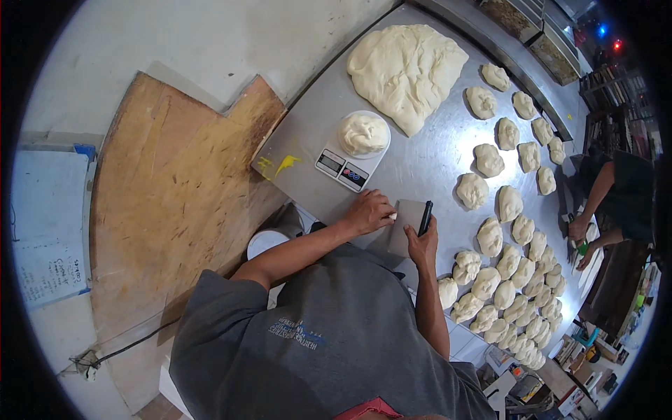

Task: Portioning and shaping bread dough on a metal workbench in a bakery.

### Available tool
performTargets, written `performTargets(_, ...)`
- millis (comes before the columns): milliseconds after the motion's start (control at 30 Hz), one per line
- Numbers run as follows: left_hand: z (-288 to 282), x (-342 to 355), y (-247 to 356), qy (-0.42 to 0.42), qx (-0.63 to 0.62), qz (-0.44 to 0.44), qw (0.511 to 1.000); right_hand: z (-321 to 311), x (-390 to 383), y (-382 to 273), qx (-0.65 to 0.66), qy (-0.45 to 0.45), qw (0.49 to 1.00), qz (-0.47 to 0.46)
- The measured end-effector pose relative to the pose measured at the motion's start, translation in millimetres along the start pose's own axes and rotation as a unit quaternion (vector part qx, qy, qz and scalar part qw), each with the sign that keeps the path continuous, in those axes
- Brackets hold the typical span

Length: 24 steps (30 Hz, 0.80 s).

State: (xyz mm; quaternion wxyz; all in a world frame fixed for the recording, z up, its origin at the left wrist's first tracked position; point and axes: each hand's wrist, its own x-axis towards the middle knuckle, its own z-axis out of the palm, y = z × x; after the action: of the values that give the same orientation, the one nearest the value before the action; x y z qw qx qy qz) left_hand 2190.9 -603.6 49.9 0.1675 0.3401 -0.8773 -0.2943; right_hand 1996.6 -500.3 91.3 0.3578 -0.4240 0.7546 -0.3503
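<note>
My right hand (423,243) grips the black handle of a dough scraper (407,227), its flat metal blade turned toward my left hand. Closed fingers of my left hand (369,213) pinch a small bit of dough (393,216) just beside the blade. Ahead of that hand stands a white kitchen scale (372,166) with a lump of dough (363,134) on its round platform. Beyond the scale a large mass of dough (407,73) lies spread on the metal table (420,168).
Several dough pieces (489,236) sit in loose rows across the table's right side, crowded near its front edge. At the far right a co-worker's hands (582,234) work at the table with a green-handled tool. A wooden board (168,210) leans by the left wall.
</note>
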Motion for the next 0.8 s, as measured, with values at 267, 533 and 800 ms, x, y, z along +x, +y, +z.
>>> performTargets(267,-50,38,-13,0.204,0.119,0.018,0.971,-15,-2,-2,0.074,0.011,0.996,0.055)
performTargets(533,-84,93,-87,0.246,0.214,-0.022,0.945,-11,2,-3,0.098,0.025,0.993,0.068)
performTargets(800,-119,134,-121,0.318,-0.140,-0.212,0.913,-20,2,-8,0.123,0.064,0.987,0.079)
